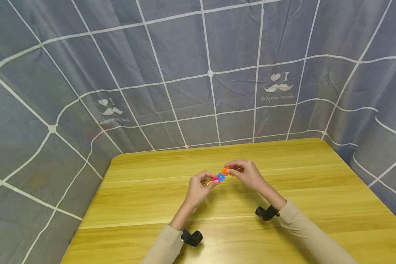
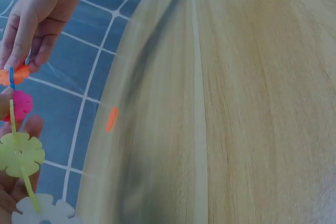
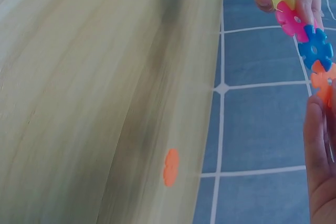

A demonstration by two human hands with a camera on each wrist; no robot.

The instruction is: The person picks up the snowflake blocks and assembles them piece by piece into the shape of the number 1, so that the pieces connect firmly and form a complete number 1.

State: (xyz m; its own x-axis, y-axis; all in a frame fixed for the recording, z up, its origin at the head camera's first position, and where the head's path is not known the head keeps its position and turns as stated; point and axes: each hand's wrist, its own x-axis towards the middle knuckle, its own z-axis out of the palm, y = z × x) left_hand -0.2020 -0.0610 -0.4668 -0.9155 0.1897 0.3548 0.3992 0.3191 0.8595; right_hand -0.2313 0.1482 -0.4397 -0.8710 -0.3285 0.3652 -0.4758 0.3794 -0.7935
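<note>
A chain of flower-shaped plastic interlocking discs stretches between the two hands, held above the table. My left hand [image 1: 198, 189] pinches it at the pink disc [image 3: 292, 21], thumb on one side and fingers behind. Yellow discs [image 2: 22, 155] hang from the pink one beside the left fingers, with a white disc [image 2: 44, 211] at the lower end. A blue disc [image 1: 220, 176] sits between the pink and an orange disc [image 3: 321, 80], slotted edge to edge. My right hand [image 1: 248, 175] pinches that orange disc between thumb and fingers.
A loose orange disc [image 3: 171, 167] lies on the wooden table [image 1: 135, 205] near its edge. Behind the table hangs a grey curtain [image 1: 184, 95] with white grid lines. Each wrist wears a black camera [image 1: 192, 238].
</note>
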